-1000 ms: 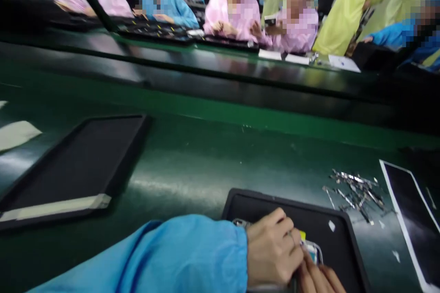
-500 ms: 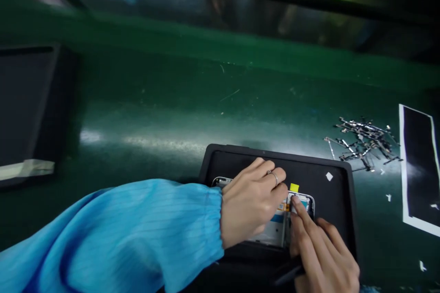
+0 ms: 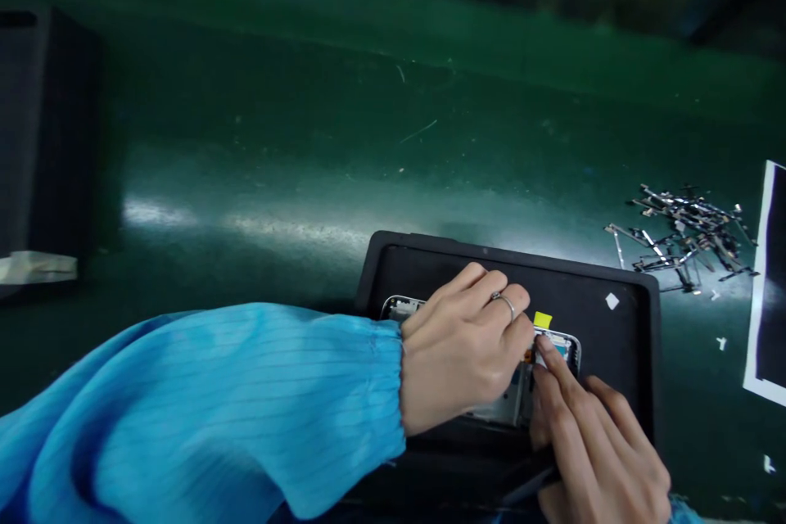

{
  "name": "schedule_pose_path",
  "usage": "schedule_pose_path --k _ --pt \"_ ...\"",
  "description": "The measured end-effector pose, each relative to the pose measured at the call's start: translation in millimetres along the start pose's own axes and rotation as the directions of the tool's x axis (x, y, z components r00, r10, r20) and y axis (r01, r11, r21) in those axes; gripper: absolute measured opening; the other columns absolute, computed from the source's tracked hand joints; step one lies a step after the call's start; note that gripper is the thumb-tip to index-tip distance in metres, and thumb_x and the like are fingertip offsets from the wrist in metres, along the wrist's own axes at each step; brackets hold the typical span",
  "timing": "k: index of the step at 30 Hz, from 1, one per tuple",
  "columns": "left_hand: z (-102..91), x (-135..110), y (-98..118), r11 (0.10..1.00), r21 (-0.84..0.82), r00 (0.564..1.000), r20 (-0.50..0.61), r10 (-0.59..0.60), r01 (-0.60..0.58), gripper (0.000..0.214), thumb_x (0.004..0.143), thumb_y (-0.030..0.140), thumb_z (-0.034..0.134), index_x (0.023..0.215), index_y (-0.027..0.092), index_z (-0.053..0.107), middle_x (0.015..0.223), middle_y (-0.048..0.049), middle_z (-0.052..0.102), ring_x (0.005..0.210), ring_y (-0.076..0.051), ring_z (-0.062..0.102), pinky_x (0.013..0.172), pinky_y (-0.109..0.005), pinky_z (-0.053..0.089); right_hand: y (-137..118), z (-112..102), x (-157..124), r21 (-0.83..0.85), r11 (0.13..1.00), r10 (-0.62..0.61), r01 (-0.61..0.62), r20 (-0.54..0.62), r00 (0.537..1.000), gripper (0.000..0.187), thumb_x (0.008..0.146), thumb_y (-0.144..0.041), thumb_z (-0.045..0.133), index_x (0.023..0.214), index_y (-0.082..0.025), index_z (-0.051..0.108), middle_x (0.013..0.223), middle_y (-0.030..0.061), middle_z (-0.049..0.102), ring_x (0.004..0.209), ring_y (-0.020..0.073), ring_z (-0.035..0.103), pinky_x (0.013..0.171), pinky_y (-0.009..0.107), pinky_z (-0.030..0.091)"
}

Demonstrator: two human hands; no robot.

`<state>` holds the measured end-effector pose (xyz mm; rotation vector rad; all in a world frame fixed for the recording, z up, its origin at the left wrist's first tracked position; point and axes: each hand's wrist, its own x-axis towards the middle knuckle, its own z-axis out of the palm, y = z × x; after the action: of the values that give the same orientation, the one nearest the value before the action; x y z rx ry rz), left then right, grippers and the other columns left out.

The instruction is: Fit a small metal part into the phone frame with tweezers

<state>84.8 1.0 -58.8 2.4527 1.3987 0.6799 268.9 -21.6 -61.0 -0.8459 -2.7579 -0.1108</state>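
Observation:
A silver phone frame [image 3: 556,344] with a yellow tab [image 3: 542,319] lies in a black tray [image 3: 620,327] near the bottom of the view. My left hand [image 3: 463,348], in a blue sleeve and wearing a ring, rests curled over the frame's middle and holds it down. At the frame's right end my right hand [image 3: 593,442] presses its forefinger tip on the frame, with the other fingers bent. A dark thin tool [image 3: 531,485] sits under the right hand's palm; its grip is hidden.
A pile of small metal strips [image 3: 684,229] lies on the green belt [image 3: 307,164] to the right of the tray. A black sheet with a white border [image 3: 767,286] is at the right edge. Another black tray [image 3: 37,139] sits at far left.
The view has tilted down from the co-workers across the line to the belt. Both hands stay on the phone frame; the right forefinger now presses near the frame's right end.

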Motion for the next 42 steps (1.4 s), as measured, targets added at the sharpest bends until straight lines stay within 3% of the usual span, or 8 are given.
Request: schedule_pose_path --k 8,22,28,42 --pt "0.7 -3 0 0.999 -0.041 1.000 -0.021 -0.011 0.010 0.035 0.090 0.007 0.028 0.070 0.012 0.056 0.071 -0.0046 0.051 0.066 -0.016 0.037 0.066 -0.029 0.033 -3 -2 0 0.035 0.999 0.038 -0.038 0.001 0.999 0.026 0.084 -0.006 0.039 0.101 0.002 0.057 0.102 0.0243 0.063 0.078 0.0206 0.066 0.072 0.034 0.046" --pt "-8.2 -10 -12 0.981 -0.157 0.992 0.078 -0.101 0.112 0.023 0.086 0.006 0.040 0.073 0.010 0.059 0.081 -0.0064 0.054 0.072 -0.016 0.042 0.068 -0.029 0.036 0 0 1 -0.005 1.000 0.008 -0.008 0.015 1.000 0.026 0.084 -0.004 0.037 0.099 -0.002 0.058 0.099 0.0201 0.065 0.071 0.0174 0.066 0.072 0.031 0.047" --pt "-7.1 -8 -11 0.977 -0.162 0.989 0.075 -0.126 0.137 0.022 0.086 0.009 0.043 0.070 0.012 0.057 0.077 -0.0042 0.054 0.069 -0.015 0.042 0.068 -0.029 0.036 -9 11 -5 -0.018 0.985 0.169 -0.172 -0.120 0.978 0.034 0.087 -0.009 0.033 0.112 -0.010 0.056 0.098 0.0118 0.068 0.065 0.0152 0.065 0.076 0.030 0.046" --pt "-13.1 5 -12 0.989 -0.081 0.989 0.096 -0.113 0.121 0.025 0.080 0.008 0.050 0.057 0.016 0.043 0.065 0.0008 0.052 0.060 -0.013 0.043 0.057 -0.028 0.033 -13 11 -1 0.004 0.980 0.199 -0.200 -0.131 0.971 0.034 0.088 -0.016 0.036 0.115 -0.012 0.056 0.100 0.0124 0.067 0.080 0.0184 0.066 0.076 0.030 0.048"
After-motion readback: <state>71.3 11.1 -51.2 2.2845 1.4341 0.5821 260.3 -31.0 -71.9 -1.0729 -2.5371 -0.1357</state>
